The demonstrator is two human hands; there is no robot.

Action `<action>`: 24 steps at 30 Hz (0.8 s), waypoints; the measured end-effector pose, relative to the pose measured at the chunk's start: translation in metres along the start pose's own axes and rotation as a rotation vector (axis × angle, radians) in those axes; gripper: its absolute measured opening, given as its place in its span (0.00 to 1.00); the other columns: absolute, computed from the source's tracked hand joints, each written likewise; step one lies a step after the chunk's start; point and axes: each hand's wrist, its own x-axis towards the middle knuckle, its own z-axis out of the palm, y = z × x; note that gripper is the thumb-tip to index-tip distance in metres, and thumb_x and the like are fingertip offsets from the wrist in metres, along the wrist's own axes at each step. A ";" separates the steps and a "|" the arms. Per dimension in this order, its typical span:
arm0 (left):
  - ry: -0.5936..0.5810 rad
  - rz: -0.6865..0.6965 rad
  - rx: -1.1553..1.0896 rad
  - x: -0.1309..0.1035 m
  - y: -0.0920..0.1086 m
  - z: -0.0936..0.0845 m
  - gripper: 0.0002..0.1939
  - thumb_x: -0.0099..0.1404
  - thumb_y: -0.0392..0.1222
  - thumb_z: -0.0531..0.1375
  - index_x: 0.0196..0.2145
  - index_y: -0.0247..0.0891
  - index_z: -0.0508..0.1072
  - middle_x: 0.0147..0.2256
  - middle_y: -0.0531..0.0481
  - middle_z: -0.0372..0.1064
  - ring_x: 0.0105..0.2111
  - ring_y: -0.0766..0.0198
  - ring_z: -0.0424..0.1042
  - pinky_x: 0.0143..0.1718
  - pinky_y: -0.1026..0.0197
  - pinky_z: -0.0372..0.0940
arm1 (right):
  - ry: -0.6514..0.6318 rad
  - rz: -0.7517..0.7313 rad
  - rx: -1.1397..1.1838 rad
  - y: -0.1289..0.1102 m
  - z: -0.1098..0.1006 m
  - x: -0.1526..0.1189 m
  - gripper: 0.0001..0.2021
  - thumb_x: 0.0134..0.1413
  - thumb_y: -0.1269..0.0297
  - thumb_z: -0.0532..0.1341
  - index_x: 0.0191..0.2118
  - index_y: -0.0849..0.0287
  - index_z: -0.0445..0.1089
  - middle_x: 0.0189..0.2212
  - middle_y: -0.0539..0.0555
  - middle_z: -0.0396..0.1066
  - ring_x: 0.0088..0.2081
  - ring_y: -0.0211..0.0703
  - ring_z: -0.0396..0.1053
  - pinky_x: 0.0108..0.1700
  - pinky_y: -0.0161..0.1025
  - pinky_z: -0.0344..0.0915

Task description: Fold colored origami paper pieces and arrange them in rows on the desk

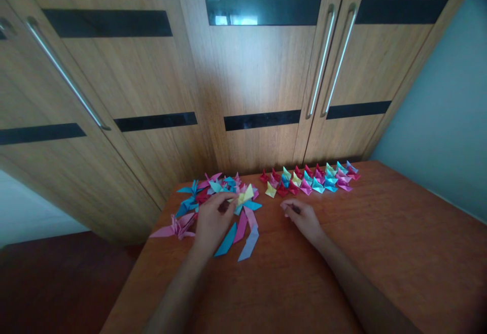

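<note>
My left hand (pixel 213 218) is over the left pile, its thumb and fingers pinched at the edge of a yellow folded-paper piece (pixel 246 195). Under and around that piece lie a pink paper crane (pixel 179 226), blue folded figures (pixel 186 205) and other colourful origami, partly covered by the hand. Just below the fingertips, flat folded strips in blue (pixel 227 240), pink (pixel 241 227) and lavender (pixel 249 245) fan out on the table. My right hand (pixel 303 218) rests on the tabletop to the right, fingers curled closed, with nothing visible in them.
Rows of small folded-paper pieces (pixel 305 186) in red, pink, yellow and blue stand at the table's back edge. The brown wooden table (pixel 395 232) meets a wooden cabinet (pixel 251 70) with metal handles (pixel 321 65) behind it. A pale wall (pixel 449 105) rises at right.
</note>
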 end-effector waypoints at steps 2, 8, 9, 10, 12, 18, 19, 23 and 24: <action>-0.071 -0.010 -0.094 -0.006 0.013 0.014 0.08 0.61 0.39 0.56 0.35 0.40 0.75 0.35 0.51 0.75 0.34 0.63 0.73 0.37 0.63 0.67 | -0.068 0.019 0.123 -0.008 0.000 -0.003 0.17 0.54 0.50 0.56 0.36 0.59 0.71 0.24 0.50 0.66 0.25 0.37 0.62 0.27 0.33 0.59; -0.186 -0.025 -0.229 -0.026 0.025 0.053 0.09 0.59 0.33 0.56 0.33 0.41 0.75 0.33 0.51 0.74 0.30 0.66 0.71 0.33 0.65 0.66 | -0.173 -0.016 0.276 -0.020 -0.003 -0.011 0.17 0.50 0.51 0.62 0.40 0.59 0.71 0.26 0.49 0.66 0.27 0.35 0.61 0.28 0.31 0.59; -0.198 -0.025 -0.236 -0.029 0.024 0.057 0.09 0.59 0.32 0.56 0.33 0.41 0.75 0.33 0.51 0.74 0.30 0.66 0.71 0.33 0.65 0.66 | -0.194 -0.025 0.270 -0.020 -0.003 -0.012 0.17 0.49 0.52 0.63 0.39 0.58 0.71 0.27 0.49 0.66 0.28 0.35 0.62 0.29 0.32 0.59; -0.206 -0.026 -0.241 -0.031 0.023 0.062 0.09 0.59 0.32 0.56 0.33 0.41 0.75 0.33 0.51 0.74 0.30 0.66 0.71 0.33 0.65 0.66 | -0.218 -0.031 0.254 -0.020 -0.003 -0.012 0.16 0.48 0.52 0.63 0.38 0.58 0.72 0.27 0.49 0.67 0.29 0.35 0.62 0.30 0.32 0.60; -0.208 -0.042 -0.261 -0.034 0.022 0.069 0.08 0.59 0.33 0.56 0.33 0.41 0.75 0.33 0.51 0.73 0.31 0.66 0.71 0.34 0.65 0.66 | -0.264 -0.035 0.202 -0.018 -0.003 -0.012 0.14 0.49 0.52 0.63 0.34 0.59 0.73 0.25 0.49 0.67 0.28 0.36 0.63 0.30 0.32 0.60; -0.168 -0.134 -0.400 -0.037 0.026 0.092 0.13 0.60 0.33 0.55 0.41 0.40 0.73 0.36 0.49 0.73 0.34 0.65 0.72 0.35 0.64 0.67 | -0.108 -0.063 0.071 -0.015 -0.034 -0.002 0.16 0.48 0.50 0.62 0.31 0.60 0.74 0.27 0.51 0.72 0.29 0.38 0.65 0.32 0.34 0.62; -0.184 -0.152 -0.435 -0.038 0.027 0.097 0.14 0.60 0.33 0.55 0.43 0.39 0.72 0.37 0.49 0.73 0.35 0.64 0.72 0.36 0.64 0.67 | -0.023 -0.071 0.044 -0.012 -0.045 0.001 0.16 0.47 0.50 0.63 0.32 0.60 0.74 0.28 0.52 0.72 0.30 0.39 0.66 0.33 0.35 0.62; -0.320 -0.189 -0.496 -0.045 0.033 0.118 0.13 0.61 0.33 0.54 0.42 0.39 0.72 0.38 0.48 0.74 0.36 0.64 0.73 0.36 0.63 0.68 | 0.348 -0.062 -0.084 0.009 -0.110 0.016 0.18 0.46 0.48 0.62 0.33 0.60 0.73 0.31 0.54 0.73 0.33 0.43 0.68 0.37 0.38 0.64; -0.359 -0.183 -0.489 -0.046 0.034 0.122 0.12 0.61 0.33 0.54 0.42 0.39 0.72 0.37 0.48 0.75 0.36 0.64 0.73 0.36 0.63 0.67 | 0.448 -0.045 -0.127 0.017 -0.129 0.018 0.19 0.46 0.48 0.62 0.34 0.60 0.73 0.31 0.55 0.74 0.33 0.44 0.69 0.38 0.38 0.64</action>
